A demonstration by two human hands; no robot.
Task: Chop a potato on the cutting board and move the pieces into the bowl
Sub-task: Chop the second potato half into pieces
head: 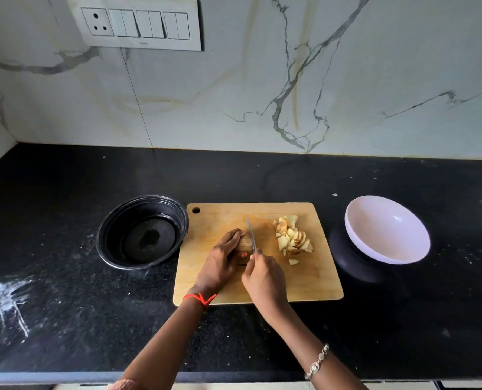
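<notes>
A wooden cutting board (313, 280) lies on the black counter. My left hand (220, 263) presses down on the uncut part of the potato (245, 244) at the board's middle. My right hand (265, 280) grips a knife (251, 235) whose blade stands edge-down against the potato's right side. A heap of cut potato pieces (292, 237) lies on the right part of the board, one piece a little apart toward me. A white bowl (386, 229) sits tilted to the right of the board, with nothing in it.
A round black container (142, 230) stands left of the board, touching its edge. White powder smears (0, 302) mark the counter at the far left. A marble wall with a switch panel (138, 23) rises behind the counter. The counter's front edge runs along the bottom.
</notes>
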